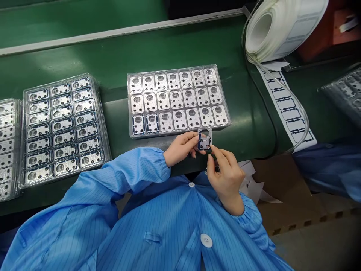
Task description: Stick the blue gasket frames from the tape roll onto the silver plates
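Blue-edged metal plate [204, 140], small and pierced by a round opening, is held up between the person's two hands, just off the near edge of a clear plastic tray [175, 70] of silver plates [176, 99]. The left hand [180, 148] is nearly closed, pinching the piece from the side, while the right hand [225, 175] comes up from below and closes on its lower edge. Something dark shows under the right hand, too small to tell. Two blue-edged plates [138, 125] sit at the tray's near left corner; the others look bare. The step in hand appears to be handling this single piece by its edges, which calls for a light, steady pinch. Stacked trays [64, 130] lie to the left on the green bench [118, 52], and a roll of labels [270, 30] trails its strip [287, 109] on the right.
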`<action>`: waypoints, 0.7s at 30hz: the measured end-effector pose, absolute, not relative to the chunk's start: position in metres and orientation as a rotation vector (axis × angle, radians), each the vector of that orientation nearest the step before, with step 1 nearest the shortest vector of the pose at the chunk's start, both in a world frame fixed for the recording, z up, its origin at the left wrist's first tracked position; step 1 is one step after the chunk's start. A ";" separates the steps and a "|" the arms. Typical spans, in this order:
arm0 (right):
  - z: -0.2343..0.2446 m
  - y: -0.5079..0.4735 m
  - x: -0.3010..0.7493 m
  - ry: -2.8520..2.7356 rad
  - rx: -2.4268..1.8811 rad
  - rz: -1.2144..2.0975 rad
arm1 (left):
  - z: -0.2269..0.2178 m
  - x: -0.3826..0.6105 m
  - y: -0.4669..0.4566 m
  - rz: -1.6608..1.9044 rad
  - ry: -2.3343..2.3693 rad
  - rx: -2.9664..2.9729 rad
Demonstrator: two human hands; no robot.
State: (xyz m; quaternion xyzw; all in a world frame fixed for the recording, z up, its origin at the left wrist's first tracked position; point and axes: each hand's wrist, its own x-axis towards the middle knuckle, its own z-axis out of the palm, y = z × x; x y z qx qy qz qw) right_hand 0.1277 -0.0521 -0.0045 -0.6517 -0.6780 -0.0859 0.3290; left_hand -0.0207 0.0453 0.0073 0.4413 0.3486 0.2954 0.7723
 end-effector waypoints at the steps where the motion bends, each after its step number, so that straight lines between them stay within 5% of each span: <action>1: -0.005 -0.052 0.128 -1.776 -1.702 -0.225 | 0.007 -0.021 0.045 0.638 0.757 0.953; 21: -0.001 -0.045 0.127 -1.785 -1.658 -0.303 | 0.008 -0.020 0.046 0.642 0.760 0.948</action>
